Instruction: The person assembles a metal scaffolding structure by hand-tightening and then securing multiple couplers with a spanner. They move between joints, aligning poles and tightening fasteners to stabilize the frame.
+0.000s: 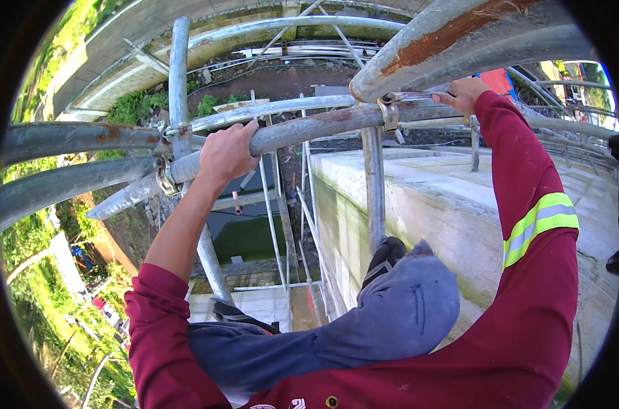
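Note:
My left hand [228,153] is closed round a grey scaffold tube [309,129] that slopes up to the right in front of me. Further right, my right hand [465,94] is closed on a slim metal bar [413,97], which looks like a spanner and reaches to a coupler [389,114]. That coupler clamps the tube close to the top of an upright pole [375,184]. My palm hides the bar's far end. Left of my left hand, another coupler [166,176] joins the tube to a second upright [178,75].
A thick rusty tube [453,48] crosses the upper right, close to me. Below my knee lies a concrete slab [432,184] with a steep edge; one shoe [384,259] rests beside it. Far beneath are a dark green pool [248,232] and thin poles. More tubes [78,146] run off left.

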Tool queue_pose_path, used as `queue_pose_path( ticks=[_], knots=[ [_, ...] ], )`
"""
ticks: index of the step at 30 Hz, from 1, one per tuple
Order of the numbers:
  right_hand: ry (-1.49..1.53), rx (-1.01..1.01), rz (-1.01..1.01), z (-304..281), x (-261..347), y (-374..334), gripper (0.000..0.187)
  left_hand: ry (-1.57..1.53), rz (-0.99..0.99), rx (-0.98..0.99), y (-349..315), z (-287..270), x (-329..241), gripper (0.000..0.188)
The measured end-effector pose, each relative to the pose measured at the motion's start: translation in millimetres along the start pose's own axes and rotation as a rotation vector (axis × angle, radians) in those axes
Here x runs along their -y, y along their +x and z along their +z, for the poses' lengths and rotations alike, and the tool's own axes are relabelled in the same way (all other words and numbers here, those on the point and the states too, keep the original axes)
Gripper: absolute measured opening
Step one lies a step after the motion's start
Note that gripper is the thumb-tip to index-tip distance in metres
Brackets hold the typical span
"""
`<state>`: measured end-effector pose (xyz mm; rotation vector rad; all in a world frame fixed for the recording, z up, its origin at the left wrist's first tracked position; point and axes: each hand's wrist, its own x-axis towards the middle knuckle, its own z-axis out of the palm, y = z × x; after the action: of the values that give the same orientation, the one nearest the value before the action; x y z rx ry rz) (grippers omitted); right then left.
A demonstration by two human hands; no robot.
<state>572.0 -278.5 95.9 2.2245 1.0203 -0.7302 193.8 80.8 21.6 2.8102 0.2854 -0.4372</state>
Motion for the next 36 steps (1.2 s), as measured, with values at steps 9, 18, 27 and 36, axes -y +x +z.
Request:
queue_pose_path(
  ticks=[9, 18, 27, 36],
  knots=[
    [0.925, -0.184, 0.378, 133.8, 133.2, -78.7, 0.096, 0.002, -0.013, 0.059, 4.9, 2.3, -4.4, 0.054],
    [2.971, 0.338, -0.024, 37.4, 282.8, -92.4, 0.051, -0.002, -0.022, 0.004, 2.0, -1.5, -8.1, 0.055],
    [0.986, -0.22, 0.262, 107.6, 111.1, -99.1, 0.094, -0.008, -0.027, -0.005, -2.8, 0.3, -1.6, 0.051],
    [0.067, -0.016, 0.062, 15.4, 7.3, -9.5, 0.102, -0.011, -0.012, 0.024, 1.2, 1.4, -1.9, 0.049]
  ],
)
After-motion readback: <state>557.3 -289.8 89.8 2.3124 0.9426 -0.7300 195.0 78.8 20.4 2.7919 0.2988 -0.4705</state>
